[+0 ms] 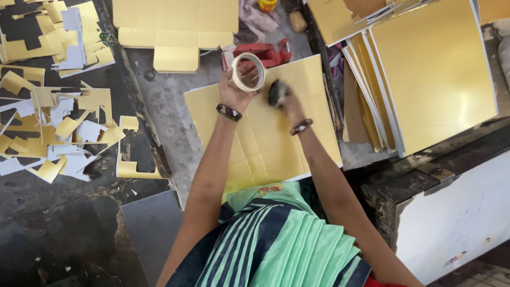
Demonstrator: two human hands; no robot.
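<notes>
The left hand (pixel 234 90) is gripping a tape roll (pixel 248 72); the right hand (pixel 287 101) is clutching a dark object (pixel 275 91) over the gold sheet (pixel 265 143), beside a red dispenser (pixel 268 53).

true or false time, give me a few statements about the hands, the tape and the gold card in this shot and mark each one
1. The left hand holds a roll of tape. True.
2. The right hand rests on the gold die-cut sheet, over a dark object. True.
3. The stack of gold sheets lies to the person's left. False: it lies to the right; gold offcuts lie to the left.
4. The red tape dispenser is in the right hand. False: it lies on the floor beyond the hands.
5. Both wrists are bare. False: each wears a bangle.
</notes>
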